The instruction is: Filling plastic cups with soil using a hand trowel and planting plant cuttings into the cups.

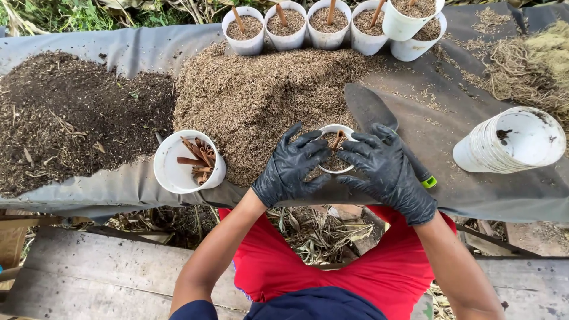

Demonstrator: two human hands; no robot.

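Now both hands, left hand (pixel 290 166) & right hand (pixel 388 172), grip cup (pixel 335 131).

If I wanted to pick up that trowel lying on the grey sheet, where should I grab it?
Probably by the handle end with the green tip, coming from the near right. The trowel lies flat with its blade toward the husk pile, and the right hand covers most of the handle, so only that end is free.

This is an outdoor potting spot in a garden or plant nursery. Beyond the gloved fingers (pixel 308 142), a tarp-covered worktop (pixel 462 195) carries a heap of dark soil (pixel 71 112), a pile of pale husks (pixel 261 95) and a row of filled white cups (pixel 308 26). Grass and dry leaves border it.
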